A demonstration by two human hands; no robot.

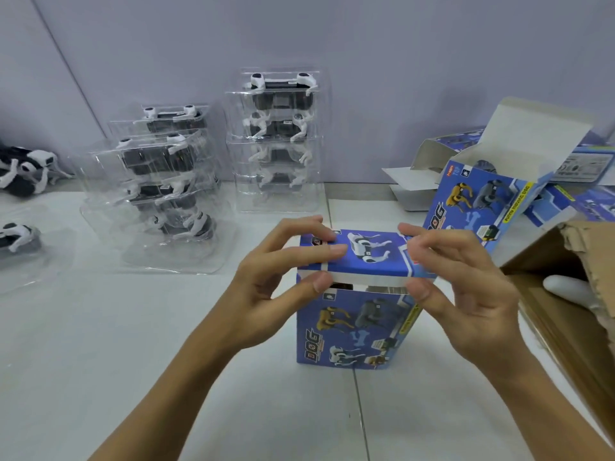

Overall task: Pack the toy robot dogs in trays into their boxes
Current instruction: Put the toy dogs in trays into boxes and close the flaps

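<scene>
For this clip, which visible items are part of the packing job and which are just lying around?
Part of the job:
blue box with its lid flap pinched by left hand and right hand
two stacks of trayed dogs
open blue box

Lying about:
loose dogs
cardboard carton

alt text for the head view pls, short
Both bare hands, left hand and right hand, pinch the top lid flap of an upright blue cardboard toy-dog box, its tuck flap not yet in. Behind stand two stacks of clear plastic trays holding toy robot dogs.

Cardboard carton (565, 314) cut off right
</scene>
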